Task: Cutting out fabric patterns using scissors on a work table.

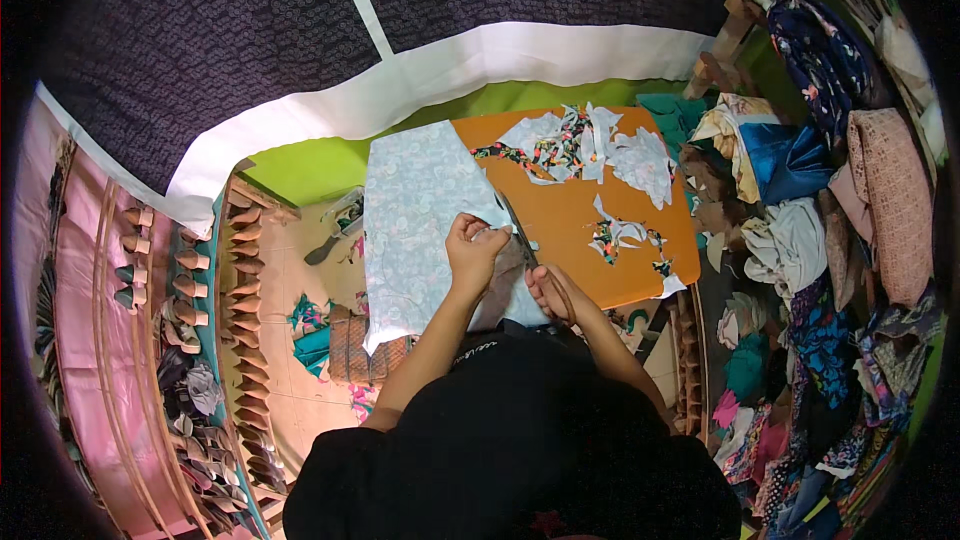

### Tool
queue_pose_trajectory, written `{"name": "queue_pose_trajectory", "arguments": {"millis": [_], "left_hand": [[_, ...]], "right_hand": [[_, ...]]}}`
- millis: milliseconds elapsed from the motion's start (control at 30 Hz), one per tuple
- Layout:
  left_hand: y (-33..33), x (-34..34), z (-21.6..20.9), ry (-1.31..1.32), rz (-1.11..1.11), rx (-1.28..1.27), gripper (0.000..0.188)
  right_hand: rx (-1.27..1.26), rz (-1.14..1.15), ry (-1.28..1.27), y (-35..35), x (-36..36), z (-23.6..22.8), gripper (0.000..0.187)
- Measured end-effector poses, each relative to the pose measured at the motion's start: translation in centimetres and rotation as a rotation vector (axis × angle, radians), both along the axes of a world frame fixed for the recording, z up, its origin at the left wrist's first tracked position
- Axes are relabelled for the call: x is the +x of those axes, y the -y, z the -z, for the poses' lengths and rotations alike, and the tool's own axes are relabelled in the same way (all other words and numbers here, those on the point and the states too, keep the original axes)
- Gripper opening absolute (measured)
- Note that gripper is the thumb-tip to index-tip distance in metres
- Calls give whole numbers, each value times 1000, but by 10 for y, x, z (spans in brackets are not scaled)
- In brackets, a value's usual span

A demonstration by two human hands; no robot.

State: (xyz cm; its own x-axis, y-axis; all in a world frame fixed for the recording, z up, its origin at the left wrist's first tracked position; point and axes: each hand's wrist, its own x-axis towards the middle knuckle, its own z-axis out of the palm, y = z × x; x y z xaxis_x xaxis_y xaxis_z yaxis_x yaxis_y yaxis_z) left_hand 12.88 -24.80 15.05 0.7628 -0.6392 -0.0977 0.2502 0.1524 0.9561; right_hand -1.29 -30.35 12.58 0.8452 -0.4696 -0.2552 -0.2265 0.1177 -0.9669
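Observation:
A large pale blue-grey sheet of patterned fabric (418,195) covers the left half of an orange tabletop (545,217) and hangs past its left edge. My left hand (474,254) pinches the fabric near its right edge, the fingers closed on it. In my right hand (556,294) is a pair of scissors (520,232), its blades pointing away from me along the fabric's edge, right beside the left fingers. How far apart the blades stand is hard to see. Small white scraps lie close to the blades.
White and dark floral offcuts (570,145) lie at the table's far right, with smaller scraps (625,235) nearer. Racks of wooden shoe lasts (247,315) stand at left. Piled fabrics (790,240) fill the right side. A brown woven basket (362,350) sits below the table's left.

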Motion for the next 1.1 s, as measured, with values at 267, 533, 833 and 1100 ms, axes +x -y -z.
{"name": "queue_pose_trajectory", "arguments": {"millis": [267, 533, 833, 1100], "left_hand": [[-1, 1, -7, -33, 35, -12, 23], [1, 5, -1, -12, 68, -4, 21], [4, 9, -7, -328, 313, -125, 19], [6, 14, 7, -347, 385, -205, 19]], "right_hand": [[-103, -69, -65, 9, -4, 17, 56], [-432, -21, -37, 8, -2, -2, 67], [215, -93, 29, 2, -5, -12, 60], [636, -226, 159, 2, -9, -15, 59]]}}
